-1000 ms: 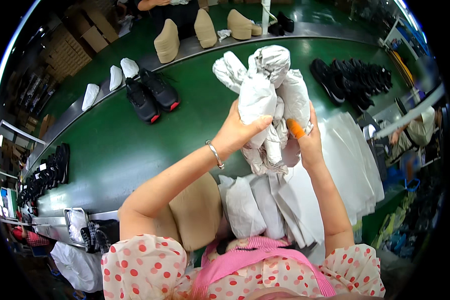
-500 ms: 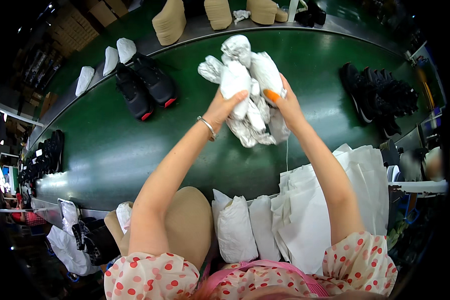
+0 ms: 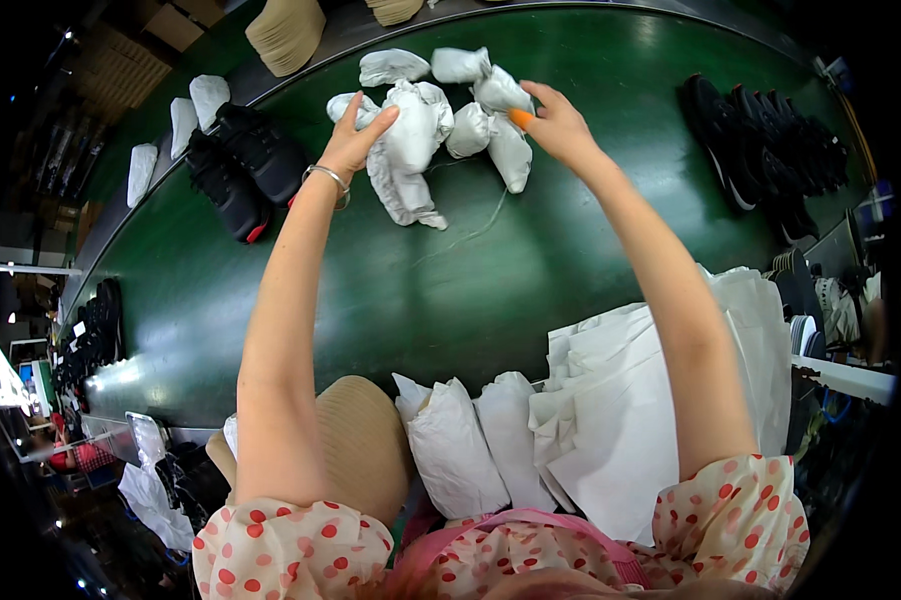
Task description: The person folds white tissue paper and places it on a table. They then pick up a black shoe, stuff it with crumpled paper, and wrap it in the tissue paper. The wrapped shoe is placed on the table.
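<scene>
Between our hands, a crumpled white bundle [image 3: 410,135] lay on the glossy green worktop [image 3: 430,300], long axis running away from us, wrinkled tail pointing nearer! Our left hand [image 3: 365,112] was spread, thumb by its side. Our right hand [image 3: 526,102] was half curled at a lumpy packet [image 3: 500,92]; whether it gripped, we couldn't tell. Below that, a tapered packet [image 3: 511,158] slanted near end rightward. Left of our left hand, we had black shoes [image 3: 260,150], red-heeled.

Bundles [image 3: 408,140] lie between shoes [image 3: 260,155] left and right.
</scene>
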Demonstrator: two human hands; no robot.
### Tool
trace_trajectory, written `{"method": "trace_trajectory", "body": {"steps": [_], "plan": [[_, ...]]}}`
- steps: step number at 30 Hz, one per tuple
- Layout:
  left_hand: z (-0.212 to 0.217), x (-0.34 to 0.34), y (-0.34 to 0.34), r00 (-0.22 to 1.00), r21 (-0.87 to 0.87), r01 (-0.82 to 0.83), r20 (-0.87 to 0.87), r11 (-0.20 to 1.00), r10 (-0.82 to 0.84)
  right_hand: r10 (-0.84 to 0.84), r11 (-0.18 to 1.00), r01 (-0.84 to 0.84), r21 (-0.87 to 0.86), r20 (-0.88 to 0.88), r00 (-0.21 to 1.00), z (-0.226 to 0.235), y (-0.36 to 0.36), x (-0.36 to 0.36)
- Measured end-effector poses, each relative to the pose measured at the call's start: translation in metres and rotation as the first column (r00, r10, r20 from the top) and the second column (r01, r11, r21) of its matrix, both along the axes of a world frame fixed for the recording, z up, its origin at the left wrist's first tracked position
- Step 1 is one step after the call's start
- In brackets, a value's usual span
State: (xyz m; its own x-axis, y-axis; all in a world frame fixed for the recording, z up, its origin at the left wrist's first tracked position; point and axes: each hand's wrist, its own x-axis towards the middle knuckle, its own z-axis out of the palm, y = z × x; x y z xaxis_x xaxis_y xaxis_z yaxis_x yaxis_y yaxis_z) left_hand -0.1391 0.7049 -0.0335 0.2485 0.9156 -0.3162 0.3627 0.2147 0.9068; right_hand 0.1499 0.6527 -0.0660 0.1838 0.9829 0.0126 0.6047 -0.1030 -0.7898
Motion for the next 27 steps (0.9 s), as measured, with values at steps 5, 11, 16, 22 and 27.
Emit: {"method": "trace_trajectory", "body": {"steps": [5, 11, 16, 22, 27], "plan": [[-0.040, -0.012, -0.003, 0.982, 0.209, -0.006, -0.184, 0.978, 0.046, 0.177, 0.970, -0.153, -0.187, 0.119, 0.977, -0.021, -0.043, 0.078], [-0.088, 0.013, -0.055, 0.789, 0.522, 0.128, -0.568, 0.843, 0.233, 0.267, 0.922, -0.146, -0.360, 0.315, 0.911, -0.020, -0.103, 0.161], [-0.130, 0.020, -0.101, 0.613, 0.340, 0.155, -0.769, 0.927, 0.180, 0.082, 0.982, 0.055, -0.183, 0.664, 0.743, -0.009, -0.119, 0.271], [-0.137, 0.046, -0.140, 0.469, -0.111, 0.073, -0.873, 0.991, -0.132, -0.481, 0.783, 0.604, 0.148, 0.759, 0.438, 0.002, -0.122, 0.389], [-0.149, 0.039, -0.147, 0.431, -0.083, 0.111, -0.894, 0.990, -0.123, -0.435, 0.702, 0.712, -0.023, 0.778, 0.454, -0.031, -0.123, 0.457]]}}
